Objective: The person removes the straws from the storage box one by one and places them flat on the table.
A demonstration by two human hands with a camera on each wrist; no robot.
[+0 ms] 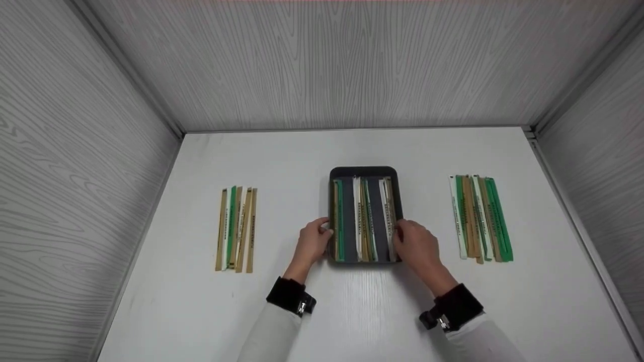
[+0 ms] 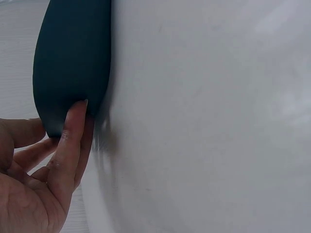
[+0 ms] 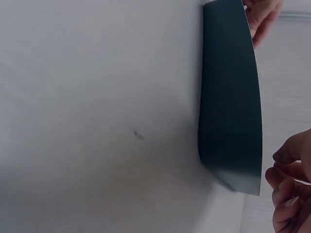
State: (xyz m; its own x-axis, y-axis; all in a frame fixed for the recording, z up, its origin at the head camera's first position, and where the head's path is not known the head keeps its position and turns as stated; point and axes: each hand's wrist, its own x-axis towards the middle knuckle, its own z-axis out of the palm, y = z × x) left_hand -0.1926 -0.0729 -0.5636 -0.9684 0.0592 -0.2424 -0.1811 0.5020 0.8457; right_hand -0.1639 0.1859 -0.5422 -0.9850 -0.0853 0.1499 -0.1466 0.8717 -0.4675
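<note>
A dark rectangular tray lies on the white table between my hands. Long narrow printed packets stand lengthwise in it in three groups: brown and green at the left, a mixed bunch in the middle, white and brown ones along the right side. My left hand grips the tray's left side, fingers on its outer wall and thumb at the rim. At the right rim, my right hand has curled fingers, thumb close to the index fingertip; I cannot tell whether they pinch a packet.
A loose row of brown, green and white packets lies left of the tray. Another bunch of packets lies to the right. Grey wood-patterned panels enclose the table at the back and both sides.
</note>
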